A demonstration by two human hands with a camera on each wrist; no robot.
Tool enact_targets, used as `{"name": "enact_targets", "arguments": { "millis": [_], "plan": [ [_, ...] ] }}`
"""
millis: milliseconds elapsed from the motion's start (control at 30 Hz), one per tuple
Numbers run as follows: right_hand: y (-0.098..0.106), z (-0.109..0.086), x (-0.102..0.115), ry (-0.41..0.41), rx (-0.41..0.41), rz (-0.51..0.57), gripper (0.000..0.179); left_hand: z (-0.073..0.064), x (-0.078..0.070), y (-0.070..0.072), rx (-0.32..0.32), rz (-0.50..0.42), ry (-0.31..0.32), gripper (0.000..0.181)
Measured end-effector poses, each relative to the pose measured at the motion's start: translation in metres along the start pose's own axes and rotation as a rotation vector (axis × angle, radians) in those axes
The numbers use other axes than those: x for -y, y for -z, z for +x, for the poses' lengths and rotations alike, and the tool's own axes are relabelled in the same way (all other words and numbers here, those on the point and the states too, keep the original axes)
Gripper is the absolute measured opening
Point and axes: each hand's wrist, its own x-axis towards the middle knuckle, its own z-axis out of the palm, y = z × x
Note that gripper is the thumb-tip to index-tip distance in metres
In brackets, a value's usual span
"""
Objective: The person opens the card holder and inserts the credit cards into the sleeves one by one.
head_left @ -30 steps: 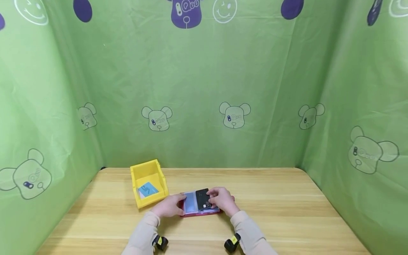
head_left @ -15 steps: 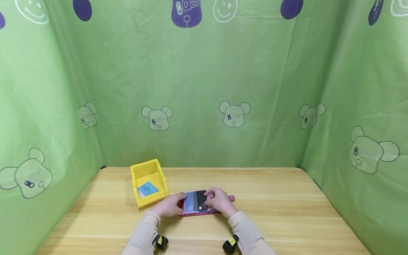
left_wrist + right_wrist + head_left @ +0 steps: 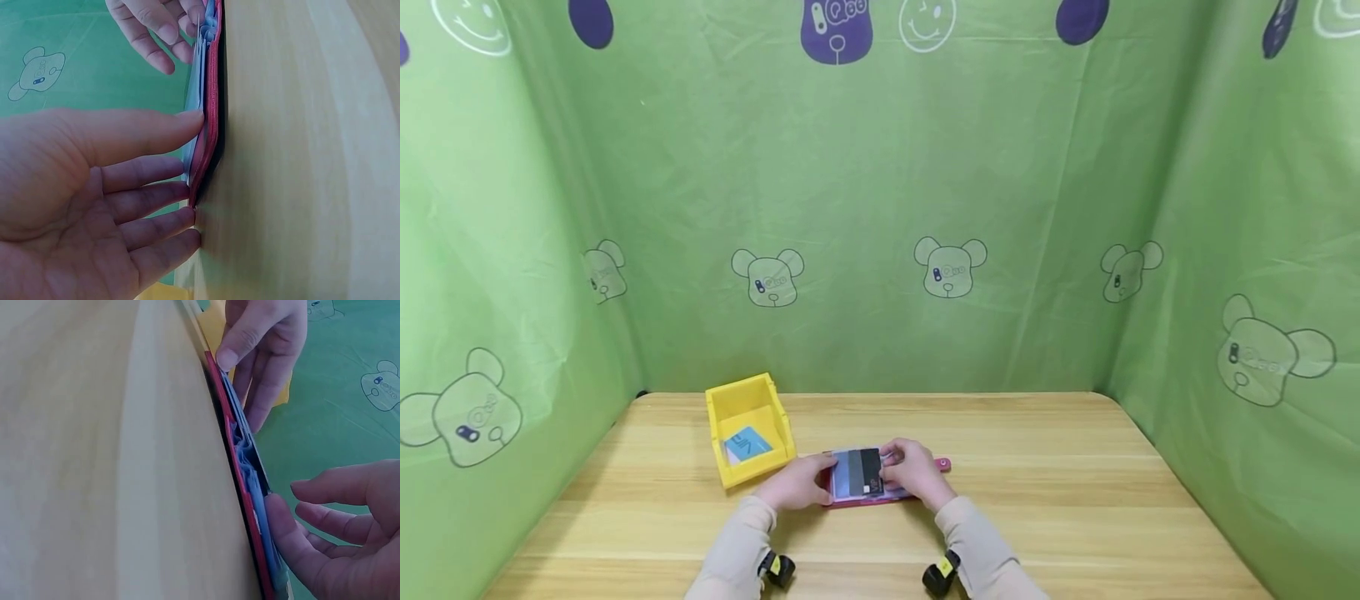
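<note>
The black card lies on the unfolded red wallet, near the middle of the table. Its 9 o'clock part shows greyish through a clear sleeve; its 3 o'clock part is bare and bears pale lettering. The wallet's strap sticks out at 3 o'clock, its snap showing.

The left hand sits at the wallet's 9 o'clock end, thumb and fingers spread wide and fairly straight, the thumb touching the inner leaves. The right hand is at the card's 3 o'clock edge, its thumb tip against the card, its fingers gently bent; the right wrist view shows a narrow gap between thumb and forefinger.

From the wallet, the yellow bin stands at 10 o'clock, just past the left hand. In its 6 o'clock part lies a blue card, partly over a paler, pinkish piece.

At 7 and 5 o'clock, pale sleeves run toward the person, a black wrist camera at each. The wooden table meets a green printed curtain at 12.
</note>
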Motion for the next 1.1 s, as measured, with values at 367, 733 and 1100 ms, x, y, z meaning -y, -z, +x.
{"name": "enact_targets", "arguments": {
  "millis": [367,733,1100],
  "plan": [
    [-0.004,-0.004,0.006,-0.018,0.038,0.069,0.036,-0.001,-0.002,0.001,-0.006,-0.022,0.007,0.07],
    [-0.008,-0.007,0.007,0.016,0.067,0.014,0.043,0.003,0.005,-0.005,-0.021,-0.007,-0.002,0.07],
    [-0.012,-0.007,0.006,0.063,0.083,0.01,0.046,0.001,0.002,-0.003,-0.024,-0.022,0.007,0.068]
  ]
}}
